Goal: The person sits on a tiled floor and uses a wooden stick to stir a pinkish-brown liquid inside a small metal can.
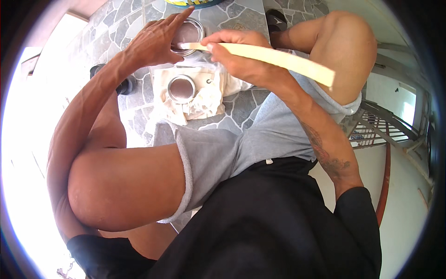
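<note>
My left hand [151,42] curves around the side of an open metal can [188,31] of greyish-brown contents, thumb and fingers on its rim. My right hand [237,56] grips a long pale-yellow flat stick [283,62] near one end, whose tip reaches into that can. Just below them, a second round metal piece with a brownish middle [181,88], a can or lid, lies on a crumpled white cloth [209,104].
A blue bucket with yellow markings [190,3] stands at the top edge on grey stone-patterned tiles [241,107]. My legs flank the work area, with dark sandals [276,18] on my feet. At right are wooden railings [385,176].
</note>
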`<state>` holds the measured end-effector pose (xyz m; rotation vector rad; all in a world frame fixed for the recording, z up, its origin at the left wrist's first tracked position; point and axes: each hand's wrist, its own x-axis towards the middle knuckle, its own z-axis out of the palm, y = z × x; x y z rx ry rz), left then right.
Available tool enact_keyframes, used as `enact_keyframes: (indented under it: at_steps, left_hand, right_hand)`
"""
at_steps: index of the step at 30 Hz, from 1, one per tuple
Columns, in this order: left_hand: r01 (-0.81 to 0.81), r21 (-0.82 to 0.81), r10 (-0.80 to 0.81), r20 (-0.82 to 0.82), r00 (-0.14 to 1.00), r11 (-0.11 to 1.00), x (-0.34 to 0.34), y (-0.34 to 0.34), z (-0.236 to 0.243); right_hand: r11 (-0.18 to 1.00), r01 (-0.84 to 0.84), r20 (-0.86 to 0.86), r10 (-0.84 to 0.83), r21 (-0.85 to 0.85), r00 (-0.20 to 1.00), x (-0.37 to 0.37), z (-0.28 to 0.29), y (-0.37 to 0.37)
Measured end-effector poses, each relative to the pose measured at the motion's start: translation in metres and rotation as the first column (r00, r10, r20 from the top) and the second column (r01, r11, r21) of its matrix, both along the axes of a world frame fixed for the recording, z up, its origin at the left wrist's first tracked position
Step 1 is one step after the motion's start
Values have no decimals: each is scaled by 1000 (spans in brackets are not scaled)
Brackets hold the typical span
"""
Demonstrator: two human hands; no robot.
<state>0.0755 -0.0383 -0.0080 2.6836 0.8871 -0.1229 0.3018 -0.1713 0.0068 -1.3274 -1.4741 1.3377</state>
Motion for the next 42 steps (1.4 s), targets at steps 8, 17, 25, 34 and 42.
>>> enact_keyframes:
  at_steps: [8,17,25,34,42]
  left_hand:
    - [139,103,-132,-74,988,985,-22,28,6]
    - [-163,-137,172,50,984,977,-42,-3,-4]
    - [-274,-70,279,68,958,959,-29,-18,-10]
    - [-257,-59,262,102,960,965,-34,-13,-18]
    - [-152,-57,157,91,983,987,-39,13,-10]
  right_hand:
    - [913,199,-103,-173,356,979,-19,-10,1]
    - [744,178,12,-243,644,970,-22,3,5]
    - [849,117,101,-196,516,975,-21,12,-5]
    - [915,228,-150,-187,333,971,-21,-7,-8]
    - [844,184,-45,-188,504,981,-33,-20,4]
